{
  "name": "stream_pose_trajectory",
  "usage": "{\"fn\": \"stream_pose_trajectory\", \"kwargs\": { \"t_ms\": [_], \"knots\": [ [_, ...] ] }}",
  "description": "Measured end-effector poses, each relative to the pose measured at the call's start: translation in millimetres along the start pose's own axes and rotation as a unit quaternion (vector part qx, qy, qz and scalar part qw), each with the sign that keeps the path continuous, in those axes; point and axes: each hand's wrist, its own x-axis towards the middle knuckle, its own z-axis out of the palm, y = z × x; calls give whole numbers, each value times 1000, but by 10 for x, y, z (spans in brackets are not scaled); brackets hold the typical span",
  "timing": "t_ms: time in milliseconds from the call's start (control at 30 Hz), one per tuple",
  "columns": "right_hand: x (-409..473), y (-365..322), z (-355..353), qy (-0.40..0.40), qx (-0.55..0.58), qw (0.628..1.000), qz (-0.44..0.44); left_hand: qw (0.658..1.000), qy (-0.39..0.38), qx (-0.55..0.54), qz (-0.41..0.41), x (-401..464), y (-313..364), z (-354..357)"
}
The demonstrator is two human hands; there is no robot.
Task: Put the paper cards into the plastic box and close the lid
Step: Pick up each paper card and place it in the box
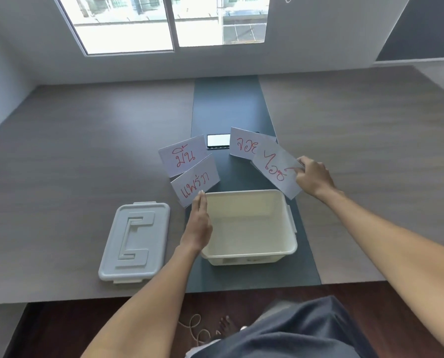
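Observation:
An open cream plastic box (288,218) stands on the table in front of me with nothing in it. Its grey lid (135,241) lies flat to the left. Several white paper cards with red writing lie beyond the box. My right hand (312,177) pinches the right edge of the near right card (275,169), lifted and tilted. Another card (244,146) lies behind it. My left hand (199,223), fingers straight together, touches the lower edge of the near left card (195,183). A further card (182,155) lies behind that one.
A phone (218,142) with a lit screen lies between the card groups on the dark strip (226,104) that runs down the middle of the wooden table. The table's near edge is just below the box. A wall with a window stands beyond.

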Motion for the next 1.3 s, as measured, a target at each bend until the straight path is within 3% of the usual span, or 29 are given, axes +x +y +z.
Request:
{"fn": "stream_pose_trajectory", "kwargs": {
  "t_ms": [300,433,533,633,833,1300],
  "knots": [
    [-27,-331,-336,-24,63,997,-41,1000,-3,-16,-6,133,-28,-2],
    [-53,-462,-456,-118,108,984,-75,1000,-6,-20,-1,123,-53,-13],
    [-89,-514,-506,-247,165,952,-71,1000,-12,-21,2,126,-46,-28],
    [-106,-527,-490,-347,137,925,-71,999,-14,-40,-3,111,-20,-37],
    [-134,-479,-272,-469,50,880,-51,998,-7,-61,-13,105,18,-51],
    [-295,-259,532,-565,-3,825,25,996,7,-82,-27,124,12,-32]
  ]
}}
